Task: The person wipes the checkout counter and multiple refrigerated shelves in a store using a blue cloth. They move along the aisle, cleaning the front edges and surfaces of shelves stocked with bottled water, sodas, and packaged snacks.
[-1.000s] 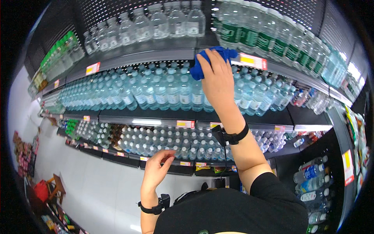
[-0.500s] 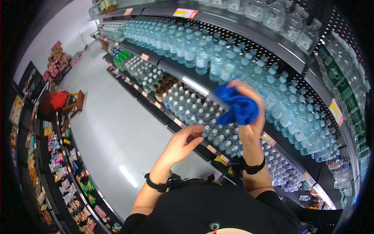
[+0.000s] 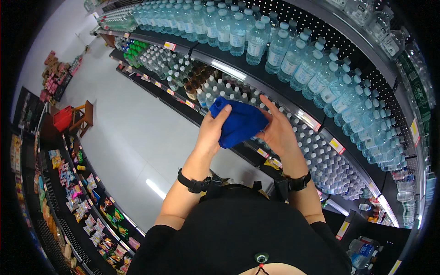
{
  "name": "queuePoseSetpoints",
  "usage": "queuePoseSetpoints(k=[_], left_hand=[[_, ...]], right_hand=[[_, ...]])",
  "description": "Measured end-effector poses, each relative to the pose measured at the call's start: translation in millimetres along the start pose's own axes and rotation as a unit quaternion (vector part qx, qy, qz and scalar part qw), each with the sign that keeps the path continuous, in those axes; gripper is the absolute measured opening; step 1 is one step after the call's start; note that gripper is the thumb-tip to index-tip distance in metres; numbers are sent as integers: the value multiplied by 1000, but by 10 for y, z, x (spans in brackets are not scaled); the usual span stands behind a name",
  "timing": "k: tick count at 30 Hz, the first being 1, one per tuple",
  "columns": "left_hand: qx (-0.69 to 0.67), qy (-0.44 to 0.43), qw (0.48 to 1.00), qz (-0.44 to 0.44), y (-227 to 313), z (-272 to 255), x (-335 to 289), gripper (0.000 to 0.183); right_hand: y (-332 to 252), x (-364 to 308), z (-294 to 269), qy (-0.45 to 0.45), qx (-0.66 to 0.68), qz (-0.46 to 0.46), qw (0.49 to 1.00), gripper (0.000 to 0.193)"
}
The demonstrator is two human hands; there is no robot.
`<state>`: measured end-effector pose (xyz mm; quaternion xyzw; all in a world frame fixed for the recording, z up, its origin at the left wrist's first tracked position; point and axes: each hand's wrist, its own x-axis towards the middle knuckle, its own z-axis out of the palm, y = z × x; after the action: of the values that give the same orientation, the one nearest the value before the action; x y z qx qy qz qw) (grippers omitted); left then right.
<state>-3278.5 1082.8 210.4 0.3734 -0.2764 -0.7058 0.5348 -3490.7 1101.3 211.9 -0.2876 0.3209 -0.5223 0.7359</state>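
Note:
A folded blue cloth (image 3: 240, 123) hangs in front of my body, between my two hands. My left hand (image 3: 213, 130) is closed on its left side, thumb lying over the top and the other fingers hidden beneath. At the cloth's right edge is my right hand (image 3: 280, 133), palm turned inward with its fingers apart; whether its lower fingertips touch the cloth I cannot tell. Beyond the hands, clear water bottles with pale blue caps (image 3: 277, 55) stand in rows on a shelf (image 3: 220, 68). Smaller white-capped bottles (image 3: 321, 160) fill the lower shelf.
The shelf unit curves along the right, with price tags (image 3: 337, 145) on its edges. Grey floor (image 3: 123, 114) runs down the aisle. Snack packets (image 3: 82, 206) line shelves at left. A wooden stool (image 3: 82, 118) and a red basket (image 3: 63, 119) stand farther off.
My right hand has come down from the bottle shelf's edge with the blue cloth. My left hand has risen and taken hold of it, while the right hand's fingers have spread.

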Motion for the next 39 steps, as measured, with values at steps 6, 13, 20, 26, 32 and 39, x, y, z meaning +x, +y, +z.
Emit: queuePoseSetpoints(k=[6,13,20,26,32,39], left_hand=[[-73,-75,991,-86,314,-480,218,58],[-1,-160,985,-63,697,-1101,412,76],[79,-66,994,-30,812,-1489,589,84],[95,-58,988,-104,729,-1543,675,85],[284,-167,937,-114,593,-1469,975,63],[558,-184,786,192,683,-804,1515,47]], right_hand=[[449,460,171,-6,-93,64,994,70],[675,807,506,-9,-34,126,991,63],[940,1043,678,14,-33,37,999,65],[957,1072,316,-34,-114,21,993,50],[753,1058,139,17,-390,19,920,49],[121,1232,88,125,-634,-196,737,31]])
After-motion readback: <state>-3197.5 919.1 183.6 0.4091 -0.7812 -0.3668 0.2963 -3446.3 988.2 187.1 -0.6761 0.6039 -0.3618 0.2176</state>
